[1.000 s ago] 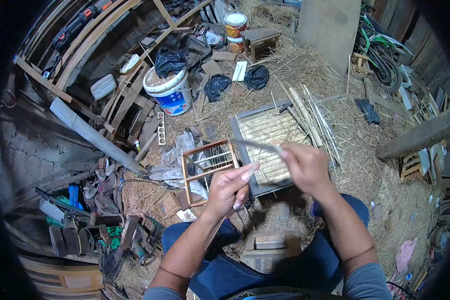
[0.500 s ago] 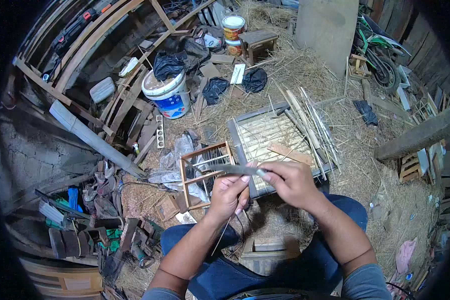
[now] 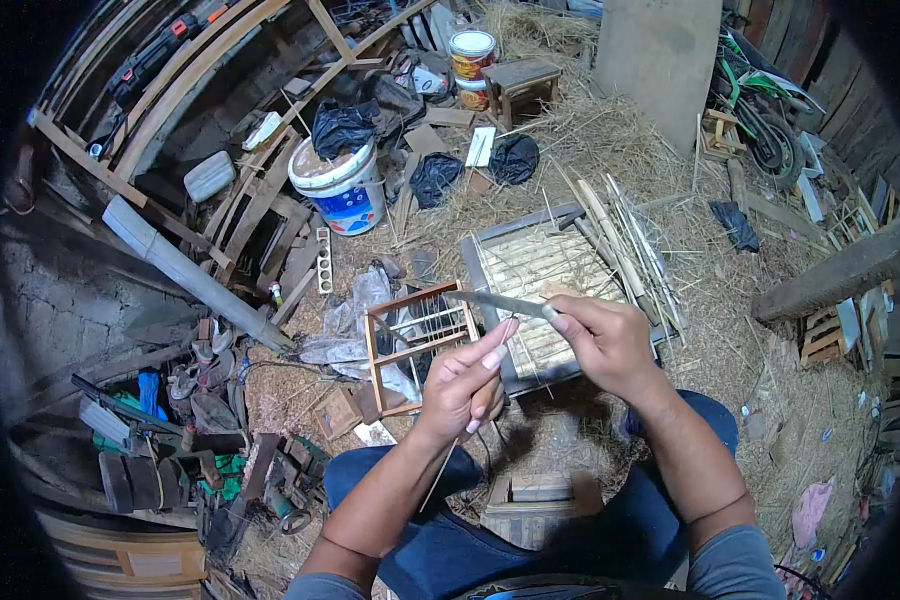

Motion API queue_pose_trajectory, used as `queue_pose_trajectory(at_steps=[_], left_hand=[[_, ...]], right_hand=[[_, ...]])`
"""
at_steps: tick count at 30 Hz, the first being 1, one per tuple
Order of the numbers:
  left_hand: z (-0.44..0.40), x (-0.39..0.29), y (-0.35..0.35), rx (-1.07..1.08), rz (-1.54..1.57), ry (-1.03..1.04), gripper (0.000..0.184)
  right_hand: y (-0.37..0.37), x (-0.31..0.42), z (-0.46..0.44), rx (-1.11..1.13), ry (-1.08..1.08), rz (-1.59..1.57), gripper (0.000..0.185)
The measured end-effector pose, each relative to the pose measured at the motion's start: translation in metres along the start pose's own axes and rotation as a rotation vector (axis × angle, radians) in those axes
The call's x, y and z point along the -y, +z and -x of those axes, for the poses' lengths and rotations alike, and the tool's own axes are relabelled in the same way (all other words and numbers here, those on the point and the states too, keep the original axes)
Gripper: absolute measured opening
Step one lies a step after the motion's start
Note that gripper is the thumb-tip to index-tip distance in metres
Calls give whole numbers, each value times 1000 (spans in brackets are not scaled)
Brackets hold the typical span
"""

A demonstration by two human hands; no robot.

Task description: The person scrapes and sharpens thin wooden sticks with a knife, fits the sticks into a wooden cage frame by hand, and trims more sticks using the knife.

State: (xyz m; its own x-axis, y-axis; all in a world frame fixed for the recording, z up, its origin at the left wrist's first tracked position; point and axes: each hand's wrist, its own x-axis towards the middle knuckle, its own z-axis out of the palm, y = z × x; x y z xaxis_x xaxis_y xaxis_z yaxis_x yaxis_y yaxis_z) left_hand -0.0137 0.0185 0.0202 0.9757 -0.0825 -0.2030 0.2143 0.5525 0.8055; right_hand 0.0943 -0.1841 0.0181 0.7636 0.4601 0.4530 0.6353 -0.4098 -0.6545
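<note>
My left hand (image 3: 460, 388) is closed around a thin stick (image 3: 436, 482), which slants down toward my lap and pokes out above the fingers. In my right hand (image 3: 605, 350) is a knife (image 3: 495, 302), its grey blade pointing left just above the stick's upper end. The fingers hide the knife's handle. Whether blade and stick touch, I cannot tell. Beyond my left hand stands a small wooden frame with thin bars (image 3: 422, 345). A slatted panel with a dark border (image 3: 485, 262) lies behind my right hand, partly covered by it.
Long thin strips (image 3: 620, 235) lie across the panel's right side. A white bucket (image 3: 335, 185) stands at the back left, near black plastic bags (image 3: 515, 160). A wooden stool (image 3: 520, 75), a motorbike (image 3: 765, 130) and a post (image 3: 840, 262) are farther off. Straw and scraps cover the floor.
The knife has risen away from my left hand, and its blade now slopes up to the left. My right hand has shifted slightly right. My left hand still grips the stick.
</note>
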Motion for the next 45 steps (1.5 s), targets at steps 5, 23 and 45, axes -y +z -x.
queue_pose_trajectory(at_steps=[5, 23, 45], left_hand=[[-2, -1, -3, 53, 77, -25, 46], [1, -5, 2, 102, 159, -47, 49], [-8, 2, 8, -91, -348, 4, 37]], right_hand=[[-3, 10, 3, 81, -49, -45, 18], [8, -7, -4, -137, -68, -17, 16], [-6, 10, 3, 298, 283, -546, 33]])
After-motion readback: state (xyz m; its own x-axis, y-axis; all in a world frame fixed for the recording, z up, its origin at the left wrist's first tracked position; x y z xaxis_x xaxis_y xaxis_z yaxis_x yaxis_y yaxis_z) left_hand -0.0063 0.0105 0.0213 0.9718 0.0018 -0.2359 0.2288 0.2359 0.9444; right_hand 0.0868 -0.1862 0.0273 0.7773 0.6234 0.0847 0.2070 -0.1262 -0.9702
